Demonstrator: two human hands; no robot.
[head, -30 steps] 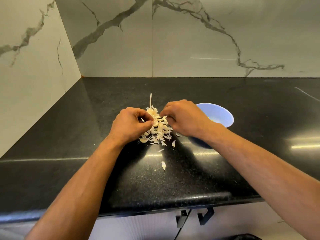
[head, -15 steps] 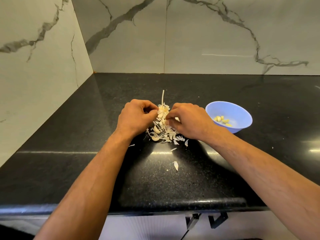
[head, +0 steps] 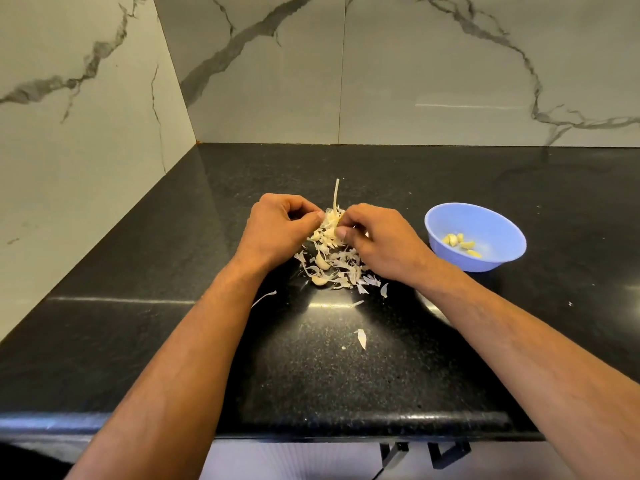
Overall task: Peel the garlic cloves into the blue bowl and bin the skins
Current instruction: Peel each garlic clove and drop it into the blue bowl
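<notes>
Black speckled surface (head: pixel 346 382), both hands working over a heap of garlic skins (head: pixel 341 268).

Left hand (head: pixel 277 233) and right hand (head: pixel 377 240) pinch a garlic piece (head: pixel 333 221) above the heap with curled fingers; blue bowl (head: pixel 491 223) with peeled cloves (head: pixel 460 242) sits right of it; stray flake (head: pixel 361 338) nearer the edge.

Curled fingers of the left hand (head: pixel 277 228) and right hand (head: pixel 377 240) hide whatever they pinch at the top of the skin pile (head: pixel 334 261). Both forearms run off the lower edge; the cabinet handles (head: pixel 426 452) below the tabletop (head: pixel 138 323) are cropped.
</notes>
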